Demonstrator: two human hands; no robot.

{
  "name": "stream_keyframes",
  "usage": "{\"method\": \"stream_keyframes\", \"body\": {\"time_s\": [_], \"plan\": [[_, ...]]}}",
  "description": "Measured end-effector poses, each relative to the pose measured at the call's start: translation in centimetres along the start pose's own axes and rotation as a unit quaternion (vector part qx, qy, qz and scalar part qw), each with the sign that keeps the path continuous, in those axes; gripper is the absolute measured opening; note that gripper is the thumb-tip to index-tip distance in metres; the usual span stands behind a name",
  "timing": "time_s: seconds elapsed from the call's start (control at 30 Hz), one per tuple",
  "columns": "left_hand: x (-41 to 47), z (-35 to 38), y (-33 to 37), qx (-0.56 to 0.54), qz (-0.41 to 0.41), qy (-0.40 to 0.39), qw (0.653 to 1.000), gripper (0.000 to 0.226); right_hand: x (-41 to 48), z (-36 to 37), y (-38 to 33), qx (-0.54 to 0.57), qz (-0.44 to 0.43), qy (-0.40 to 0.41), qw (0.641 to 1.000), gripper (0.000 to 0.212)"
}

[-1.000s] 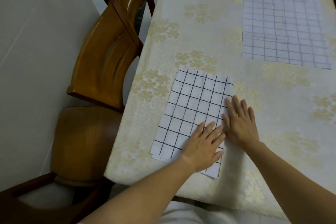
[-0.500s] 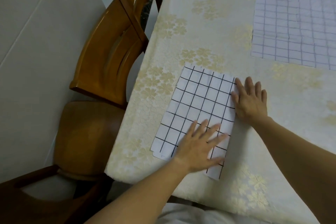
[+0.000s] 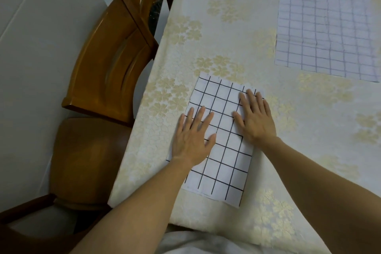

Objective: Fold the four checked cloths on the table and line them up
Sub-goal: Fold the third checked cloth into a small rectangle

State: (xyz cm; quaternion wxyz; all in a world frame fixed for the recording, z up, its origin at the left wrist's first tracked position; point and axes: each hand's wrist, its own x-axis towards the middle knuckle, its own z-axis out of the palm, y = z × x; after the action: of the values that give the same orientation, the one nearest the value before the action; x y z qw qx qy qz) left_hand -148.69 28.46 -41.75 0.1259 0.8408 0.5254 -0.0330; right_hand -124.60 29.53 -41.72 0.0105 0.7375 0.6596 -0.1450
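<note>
Black-checked cloth (image 3: pixel 218 171), folded, lies under both hands at the near-left corner of the worktop (image 3: pixel 226 37).
Since half a second ago the left hand (image 3: pixel 191 140) has slid to its left edge and the right hand (image 3: pixel 255 119) onto its upper right, fingers straight and slightly apart. The frame cuts off the lilac-checked cloth (image 3: pixel 325 27) farther right.

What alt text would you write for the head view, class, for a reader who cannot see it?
A left hand and a right hand press flat, fingers straight, on a black-checked cloth near the front edge of the table. A purple-checked cloth lies spread farther back on the right; a wooden chair stands left of the table.
</note>
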Motion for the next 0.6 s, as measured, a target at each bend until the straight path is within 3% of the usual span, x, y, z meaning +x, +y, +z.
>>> {"method": "stream_keyframes", "body": {"time_s": [0.23,0.33,0.43,0.53,0.6], "plan": [[0.1,-0.1,-0.2,0.017,0.015,-0.012,1.000,0.072,1.3,-1.3,0.9,-0.021,0.039,-0.042,0.998,0.075],[-0.4,-0.7,0.8,0.020,0.054,0.042,0.997,0.067,0.0,-1.5,-0.7,-0.009,0.039,0.034,0.999,0.070],[-2.5,0.0,3.5,-0.010,0.175,0.108,0.979,0.044,-3.7,-0.7,-2.6,0.042,-0.031,0.112,0.992,0.058],[-4.8,1.6,5.0,-0.042,0.145,0.038,0.988,0.058,-8.3,1.1,-2.9,0.069,0.005,0.138,0.988,0.053],[-5.3,2.2,4.8,-0.009,0.121,0.002,0.993,0.068,-11.6,2.6,-2.7,0.055,0.025,0.114,0.992,0.054]]}}
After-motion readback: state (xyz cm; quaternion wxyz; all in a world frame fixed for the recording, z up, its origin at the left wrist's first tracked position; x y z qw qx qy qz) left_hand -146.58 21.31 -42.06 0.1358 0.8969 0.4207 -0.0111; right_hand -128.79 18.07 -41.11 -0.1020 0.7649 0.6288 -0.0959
